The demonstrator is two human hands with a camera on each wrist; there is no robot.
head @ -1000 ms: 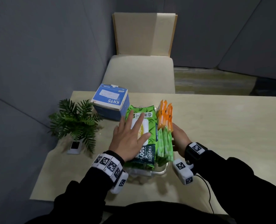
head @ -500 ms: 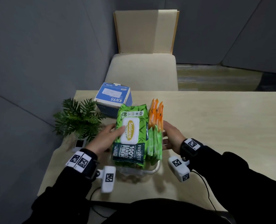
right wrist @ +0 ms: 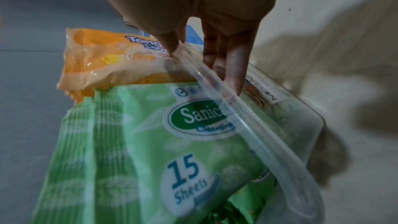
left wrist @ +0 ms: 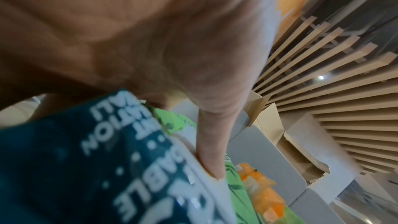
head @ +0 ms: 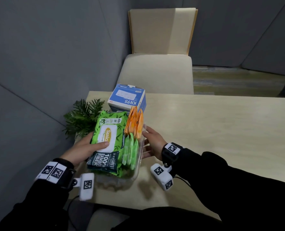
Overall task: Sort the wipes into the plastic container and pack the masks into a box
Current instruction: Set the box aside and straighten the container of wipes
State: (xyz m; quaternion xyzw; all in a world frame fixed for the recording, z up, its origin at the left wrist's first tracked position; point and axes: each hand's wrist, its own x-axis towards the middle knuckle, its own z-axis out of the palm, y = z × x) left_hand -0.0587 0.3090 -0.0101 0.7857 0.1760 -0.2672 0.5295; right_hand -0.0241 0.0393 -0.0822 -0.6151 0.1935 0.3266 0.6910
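Observation:
A clear plastic container (head: 140, 160) holds a large green wipes pack (head: 109, 130), several small green packs (head: 130, 152) and orange packs (head: 134, 124) standing on edge. My left hand (head: 91, 145) grips its left side, thumb (left wrist: 210, 152) pressing on the large pack's white lid; the other fingers are hidden underneath. My right hand (head: 151, 139) pinches the right wall, thumb on the rim (right wrist: 237, 108) and fingers (right wrist: 234, 64) down the outside. The container seems raised off the table, with a shadow beneath it. The blue KN95 mask box (head: 127, 99) stands closed just behind.
A small potted plant (head: 83, 117) sits at the table's left edge, close to my left hand. The grey wall runs along the left. A beige chair (head: 158, 67) stands beyond the far edge. Bare tabletop (head: 213, 130) stretches to the right.
My left hand left the top of the large pack and took the container's left side. Held by both hands, the container rose and shifted toward the mask box.

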